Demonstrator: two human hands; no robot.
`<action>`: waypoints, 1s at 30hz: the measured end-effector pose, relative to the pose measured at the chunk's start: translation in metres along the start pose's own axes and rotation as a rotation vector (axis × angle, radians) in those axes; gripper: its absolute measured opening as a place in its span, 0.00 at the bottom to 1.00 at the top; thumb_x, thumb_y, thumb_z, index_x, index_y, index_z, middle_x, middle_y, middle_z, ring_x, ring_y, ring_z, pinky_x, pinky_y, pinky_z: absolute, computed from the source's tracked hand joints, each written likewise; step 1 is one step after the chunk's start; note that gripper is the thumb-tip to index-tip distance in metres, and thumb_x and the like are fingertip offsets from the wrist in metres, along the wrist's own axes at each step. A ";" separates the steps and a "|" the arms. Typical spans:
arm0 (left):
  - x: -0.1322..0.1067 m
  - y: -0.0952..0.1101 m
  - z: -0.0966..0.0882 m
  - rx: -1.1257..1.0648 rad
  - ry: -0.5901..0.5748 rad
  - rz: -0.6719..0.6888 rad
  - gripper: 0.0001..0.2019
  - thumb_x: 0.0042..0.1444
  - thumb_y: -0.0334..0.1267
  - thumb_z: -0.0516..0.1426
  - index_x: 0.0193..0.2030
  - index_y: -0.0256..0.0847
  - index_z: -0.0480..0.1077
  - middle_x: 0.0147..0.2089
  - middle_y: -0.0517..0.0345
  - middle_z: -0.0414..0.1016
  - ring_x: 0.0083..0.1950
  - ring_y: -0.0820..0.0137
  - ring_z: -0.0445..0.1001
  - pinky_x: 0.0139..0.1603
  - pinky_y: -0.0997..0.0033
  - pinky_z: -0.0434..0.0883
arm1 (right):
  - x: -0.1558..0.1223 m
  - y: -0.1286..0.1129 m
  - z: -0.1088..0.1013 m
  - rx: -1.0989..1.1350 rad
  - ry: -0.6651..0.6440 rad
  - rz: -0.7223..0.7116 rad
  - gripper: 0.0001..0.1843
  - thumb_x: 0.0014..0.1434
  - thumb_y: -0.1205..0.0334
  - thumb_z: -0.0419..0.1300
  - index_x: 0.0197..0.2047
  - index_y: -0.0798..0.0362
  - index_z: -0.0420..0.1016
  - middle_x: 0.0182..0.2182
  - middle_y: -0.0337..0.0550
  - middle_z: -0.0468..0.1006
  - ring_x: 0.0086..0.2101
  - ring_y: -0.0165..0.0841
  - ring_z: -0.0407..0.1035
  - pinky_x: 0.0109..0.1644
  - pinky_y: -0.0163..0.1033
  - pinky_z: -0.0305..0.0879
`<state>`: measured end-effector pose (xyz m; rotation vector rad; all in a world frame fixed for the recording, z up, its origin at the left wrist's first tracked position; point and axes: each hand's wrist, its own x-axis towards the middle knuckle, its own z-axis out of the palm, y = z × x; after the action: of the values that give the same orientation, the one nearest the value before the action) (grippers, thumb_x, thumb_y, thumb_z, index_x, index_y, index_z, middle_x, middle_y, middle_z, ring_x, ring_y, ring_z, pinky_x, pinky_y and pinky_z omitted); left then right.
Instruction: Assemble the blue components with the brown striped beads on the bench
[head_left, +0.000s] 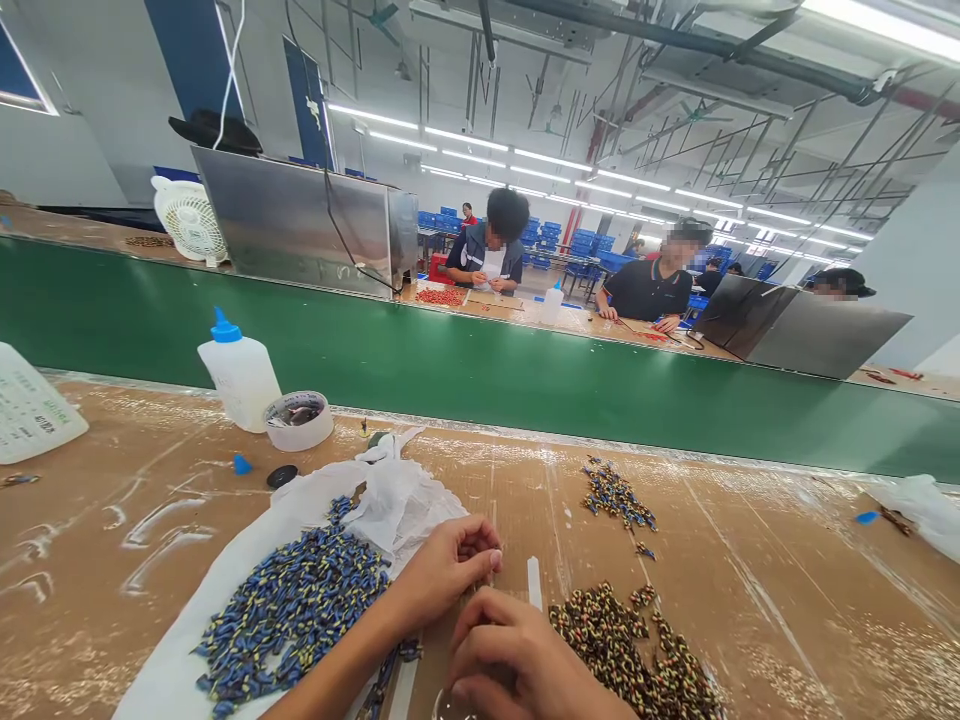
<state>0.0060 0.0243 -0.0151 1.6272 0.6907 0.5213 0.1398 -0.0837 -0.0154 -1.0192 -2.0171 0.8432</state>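
Observation:
My left hand (448,566) is curled, its fingertips pinched together over the brown tabletop (750,580); what they pinch is too small to name. My right hand (517,660) sits just below it, fingers bent and closed, beside a white strip (534,583). To the left lies a heap of small blue parts (292,610) on a white plastic sheet (390,500). A heap of dark brown parts (630,650) lies to the right of my right hand. A smaller pile of blue parts (616,495) sits farther back.
A white bottle with a blue cap (238,375) and a small white cup (300,420) stand at the back left. A green conveyor belt (487,370) runs across behind the table. Beyond it two people (491,250) work seated. A white fan (189,220) stands far left.

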 end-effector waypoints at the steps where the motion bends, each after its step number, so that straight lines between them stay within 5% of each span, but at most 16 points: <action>1: 0.000 0.000 0.000 0.005 -0.002 0.005 0.05 0.54 0.37 0.57 0.35 0.37 0.68 0.30 0.60 0.73 0.32 0.71 0.70 0.35 0.73 0.64 | 0.000 -0.001 -0.001 -0.008 0.003 -0.005 0.05 0.54 0.72 0.64 0.36 0.55 0.77 0.38 0.40 0.71 0.39 0.28 0.67 0.43 0.31 0.63; 10: -0.002 -0.001 0.000 -0.062 -0.032 0.025 0.07 0.55 0.39 0.57 0.36 0.37 0.68 0.31 0.58 0.75 0.31 0.71 0.70 0.34 0.73 0.65 | -0.002 -0.010 -0.018 -0.031 -0.074 0.078 0.02 0.57 0.69 0.64 0.35 0.54 0.77 0.40 0.40 0.72 0.40 0.28 0.67 0.46 0.32 0.63; 30: -0.001 -0.003 0.006 -0.098 -0.040 -0.021 0.06 0.54 0.36 0.58 0.37 0.36 0.70 0.33 0.56 0.77 0.34 0.71 0.74 0.37 0.71 0.69 | -0.004 -0.014 -0.018 0.168 -0.040 0.215 0.04 0.61 0.63 0.61 0.35 0.53 0.76 0.37 0.40 0.75 0.39 0.31 0.68 0.45 0.36 0.64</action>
<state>0.0087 0.0200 -0.0190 1.5329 0.6422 0.4994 0.1508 -0.0893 0.0046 -1.1431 -1.8553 1.1337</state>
